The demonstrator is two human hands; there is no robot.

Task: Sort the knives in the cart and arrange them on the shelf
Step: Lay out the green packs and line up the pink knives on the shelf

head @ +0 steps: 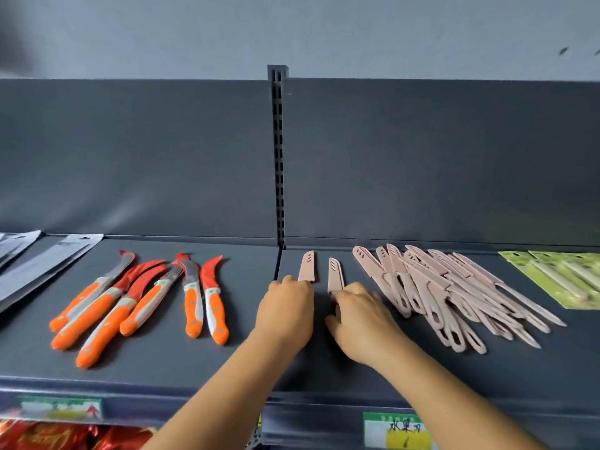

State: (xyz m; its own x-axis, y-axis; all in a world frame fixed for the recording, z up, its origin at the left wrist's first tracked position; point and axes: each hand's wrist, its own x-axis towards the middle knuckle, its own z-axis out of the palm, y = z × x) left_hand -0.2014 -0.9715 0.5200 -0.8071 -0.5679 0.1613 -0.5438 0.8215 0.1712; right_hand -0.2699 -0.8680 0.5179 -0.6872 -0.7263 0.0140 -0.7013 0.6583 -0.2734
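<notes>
Both forearms are reaching up from the lower edge of the view onto the dark shelf (324,368). Left hand (285,308) is lying knuckles-up over the handle of a sheathed pink knife (307,267); its fingers are curling down over the handle, though whether they are actually pinching it cannot be told from this angle. Right hand (360,315) is doing much the same with a second pink knife (334,275), fingertips curling at the base of the sheath where the handle is hidden. These two knives are lying side by side, apart, tips pointing to the back wall.

Just to the right, a loose heap of pink knives (454,293) is waiting, overlapping at all angles. Left of the upright post (278,157), orange-handled knives (143,303) are fanning out, and green carded packs (558,277) are sitting far right.

Judging by this, the person is starting a neat row of pink knives. Next move likely calls for squaring these two parallel, then drawing another from the heap without dragging its neighbours.
</notes>
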